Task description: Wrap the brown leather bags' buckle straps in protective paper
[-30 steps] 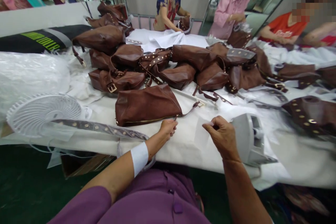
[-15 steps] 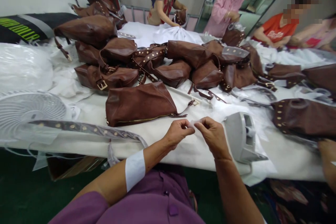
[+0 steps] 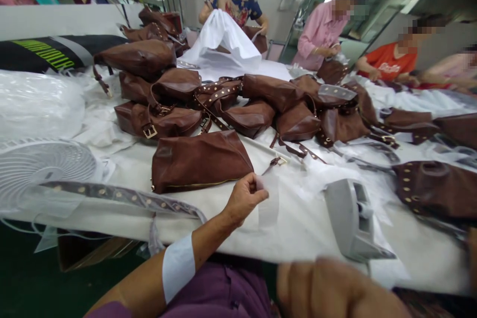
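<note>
A thin translucent plastic piece [image 3: 269, 208] hangs from the pinched fingers of my left hand [image 3: 244, 199], over the pale table [image 3: 231, 233]. Just beyond that hand lies a brown bag [image 3: 201, 161] with a zip along its near edge. My right hand [image 3: 331, 290] is close to the camera at the bottom, blurred, with its fingers curled; whatever it may hold is hidden. A grey tape dispenser [image 3: 352, 218] stands on the table to the right. A wrapped studded strap [image 3: 126, 196] lies at the left.
Several brown bags [image 3: 272, 92] are heaped across the middle. A white fan [image 3: 48, 169] sits at the left beside clear plastic [image 3: 37, 102]. Another studded bag [image 3: 436, 189] lies at the right. People work across the table, one handling a white sheet [image 3: 223, 47].
My hands have parted: the right came down and toward the camera, while the left still holds the plastic, now spread out. Across the table, the white sheet has been lifted. The view has tilted up slightly.
</note>
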Motion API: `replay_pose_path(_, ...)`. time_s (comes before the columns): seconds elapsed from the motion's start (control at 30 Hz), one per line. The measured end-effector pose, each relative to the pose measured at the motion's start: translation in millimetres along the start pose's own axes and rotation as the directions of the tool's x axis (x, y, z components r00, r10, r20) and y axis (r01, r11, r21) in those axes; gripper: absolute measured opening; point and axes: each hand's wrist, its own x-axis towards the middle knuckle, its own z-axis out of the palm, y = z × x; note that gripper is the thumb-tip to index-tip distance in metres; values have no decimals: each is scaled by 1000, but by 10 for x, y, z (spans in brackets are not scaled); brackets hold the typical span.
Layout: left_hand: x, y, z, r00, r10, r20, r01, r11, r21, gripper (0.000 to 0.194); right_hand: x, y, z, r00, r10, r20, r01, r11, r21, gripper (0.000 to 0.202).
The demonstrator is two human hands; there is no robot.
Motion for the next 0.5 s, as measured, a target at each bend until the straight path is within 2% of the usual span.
replay_pose_path(0.1, -3, -38, -19, 1000, 0, -7, 0, 999, 39, 17, 545, 372, 161, 984, 7, -180, -41, 982, -183, 14)
replay_pose_path(0.13, -11, -59, -14, 1000, 5, 1, -5, 999, 54, 17, 703, 501, 209, 978, 26, -206, -77, 967, -244, 19)
replay_pose_path(0.2, -47, -119, 4, 1000, 18, 21, -20, 995, 93, 17, 911, 732, 283, 983, 81, -162, -127, 948, -293, 23)
replay_pose_path(0.27, -111, -192, -7, 999, 10, 47, -17, 987, 158, 15, 956, 898, 315, 988, 86, -126, -118, 953, -277, 17)
replay_pose_path(0.37, -205, -284, -157, 999, -40, 36, 26, 942, 334, 11, 853, 1004, 244, 983, 62, -173, -103, 966, -236, 19)
replay_pose_path(0.43, -207, -310, -339, 994, -80, -76, 106, 886, 452, 13, 787, 1000, 128, 974, 74, -215, -124, 965, -230, 19)
replay_pose_path(0.5, -128, -312, -518, 962, -129, -241, 232, 850, 473, 21, 772, 960, -6, 967, 75, -243, -134, 963, -234, 20)
